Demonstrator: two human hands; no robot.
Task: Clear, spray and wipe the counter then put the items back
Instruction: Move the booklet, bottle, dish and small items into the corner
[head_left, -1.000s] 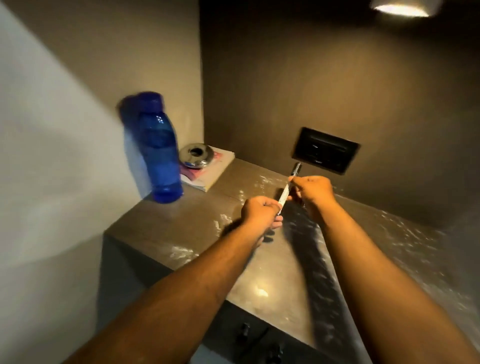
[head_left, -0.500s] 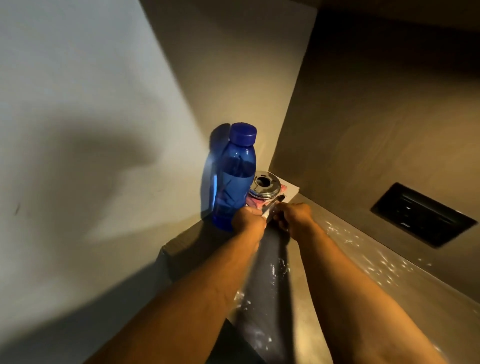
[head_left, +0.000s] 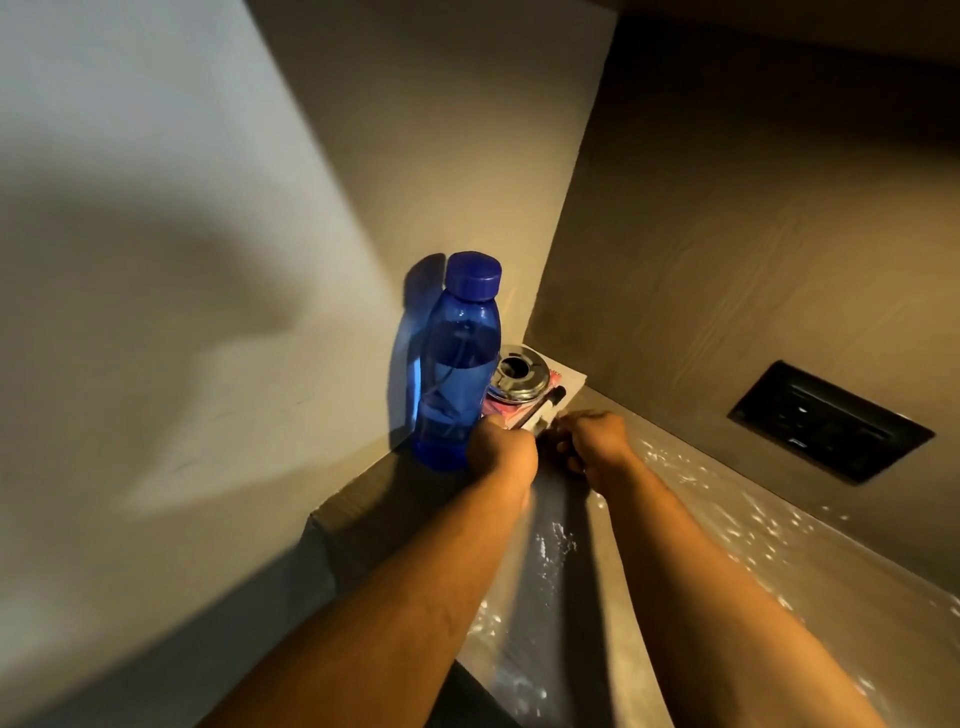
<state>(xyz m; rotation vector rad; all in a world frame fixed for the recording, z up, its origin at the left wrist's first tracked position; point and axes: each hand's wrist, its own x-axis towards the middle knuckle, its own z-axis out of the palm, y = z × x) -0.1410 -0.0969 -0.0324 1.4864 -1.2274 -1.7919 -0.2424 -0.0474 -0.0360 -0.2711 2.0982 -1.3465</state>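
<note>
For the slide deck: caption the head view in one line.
Left hand holds a pen near the blue bottle and metal ashtray in the counter corner; right hand beside it.

Grey counter (head_left: 649, 597) with glossy wet speckles, blue capped bottle (head_left: 457, 364) upright in its far-left corner against the wall, chrome round ashtray (head_left: 517, 379) at the bottle's 3 o'clock, resting on a white booklet (head_left: 569, 382), white black-tipped pen (head_left: 545, 410) tilted at the ashtray's 5 o'clock
</note>
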